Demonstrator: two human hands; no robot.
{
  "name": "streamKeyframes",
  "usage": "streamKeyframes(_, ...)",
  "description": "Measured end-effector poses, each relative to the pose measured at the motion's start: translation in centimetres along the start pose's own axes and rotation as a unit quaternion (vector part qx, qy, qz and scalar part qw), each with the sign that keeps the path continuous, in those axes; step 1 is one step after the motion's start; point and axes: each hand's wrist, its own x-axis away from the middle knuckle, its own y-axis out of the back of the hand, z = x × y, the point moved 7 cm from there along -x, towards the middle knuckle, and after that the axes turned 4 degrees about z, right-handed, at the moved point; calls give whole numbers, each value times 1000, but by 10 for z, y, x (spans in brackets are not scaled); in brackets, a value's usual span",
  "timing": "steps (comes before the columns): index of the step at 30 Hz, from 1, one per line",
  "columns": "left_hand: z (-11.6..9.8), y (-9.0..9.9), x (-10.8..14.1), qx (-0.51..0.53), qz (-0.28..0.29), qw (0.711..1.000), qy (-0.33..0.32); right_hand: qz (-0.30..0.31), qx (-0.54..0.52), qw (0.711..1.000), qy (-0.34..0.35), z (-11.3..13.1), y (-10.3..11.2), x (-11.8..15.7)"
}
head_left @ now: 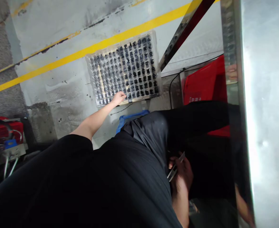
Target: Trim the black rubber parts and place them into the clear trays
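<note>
My left hand (119,98) reaches down to the near edge of a clear plastic tray (158,68), its fingers pinched together. Whatever is between those fingertips is too small to make out. Rows of small black parts (139,79) fill the pockets of the tray, which sits low over the floor. Close to my right thigh, my right hand (182,174) is closed around a slim metal tool (175,169) that looks like a utility knife. One end of it is pointed; the fingers and shadow cover part of it.
A blue crate (130,117) shows partly behind my knee. Red sheeting (203,82) and a dark cable lie to the right, beside a slanting metal post (187,30). A shiny metal surface (268,110) rises at the right edge. Red equipment (3,131) stands at left.
</note>
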Motion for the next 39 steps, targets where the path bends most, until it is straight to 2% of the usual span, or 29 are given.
streamKeyframes(5,2,0,-5,-41,-27,999,-20,3,-7,1000,0,-1,2,-2)
streamKeyframes(10,9,0,-11,-69,-38,997,-4,3,-12,1000,-4,-2,3,-1)
streamKeyframes(15,14,5,-10,-51,-37,998,20,-3,-17,1000,-4,-2,2,-2)
streamKeyframes(21,11,10,-5,-25,-29,999,14,-8,-21,1000,1,-1,-1,-4)
streamKeyframes(26,5,6,-6,-9,-23,1000,0,-1,-19,1000,2,1,-1,-3)
streamKeyframes(34,-18,30,-20,39,-70,997,20,8,-10,1000,4,-7,3,-6)
streamKeyframes(39,-35,26,-28,46,-51,997,18,24,1,1000,14,-9,5,-9)
